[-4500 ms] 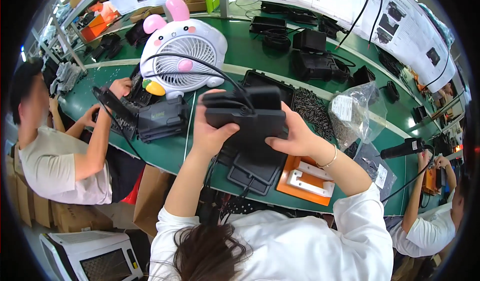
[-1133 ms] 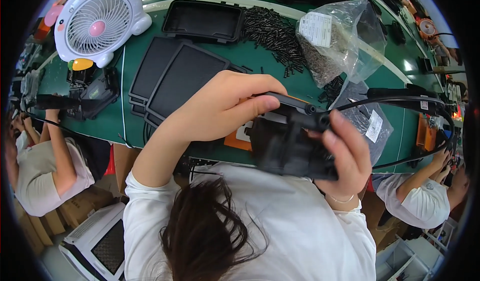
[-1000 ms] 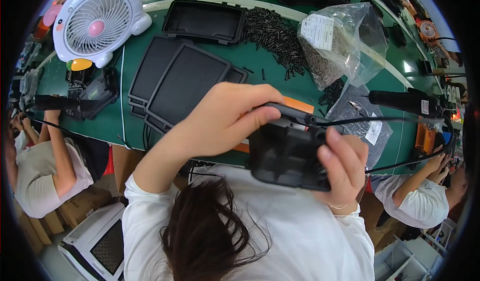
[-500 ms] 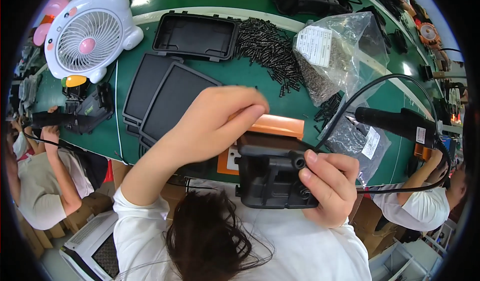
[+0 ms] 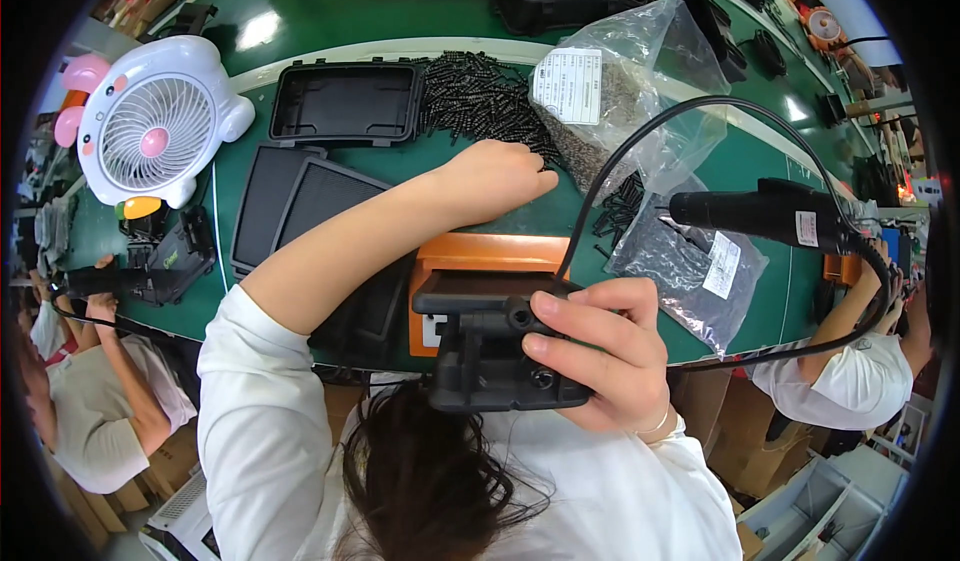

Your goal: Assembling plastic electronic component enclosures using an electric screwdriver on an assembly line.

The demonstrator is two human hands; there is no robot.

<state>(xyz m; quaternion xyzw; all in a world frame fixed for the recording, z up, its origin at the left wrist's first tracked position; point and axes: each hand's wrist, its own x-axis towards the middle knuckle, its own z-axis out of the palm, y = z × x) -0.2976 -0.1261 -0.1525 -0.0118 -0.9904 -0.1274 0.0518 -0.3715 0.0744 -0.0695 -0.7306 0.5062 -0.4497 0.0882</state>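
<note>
My right hand (image 5: pixel 610 356) grips a black plastic housing (image 5: pixel 490 346) by its right end, with the thumb and fingers round its corner. The housing has round posts and a recessed face, and stands tilted in front of my chest. My left arm reaches forward across the table, and my left hand (image 5: pixel 495 183) is at the near edge of a heap of small black ribbed parts (image 5: pixel 480 101). Its fingers are curled downward and partly hidden, so anything in them does not show. Just behind the housing stands an orange box-shaped device (image 5: pixel 500 246).
Black flat panels (image 5: pixel 262 201) lie left of the orange device, and an open black case (image 5: pixel 345 106) behind them. A clear bag of small parts (image 5: pixel 590 131), a second plastic bag (image 5: pixel 690 281) and a corded black tool (image 5: pixel 750 216) are rightward. A white fan (image 5: pixel 155 111) stands far left. People work on both sides.
My left hand has moved away from above the housing, forward to the heap of small black parts. My right hand and the housing have shifted slightly left in view.
</note>
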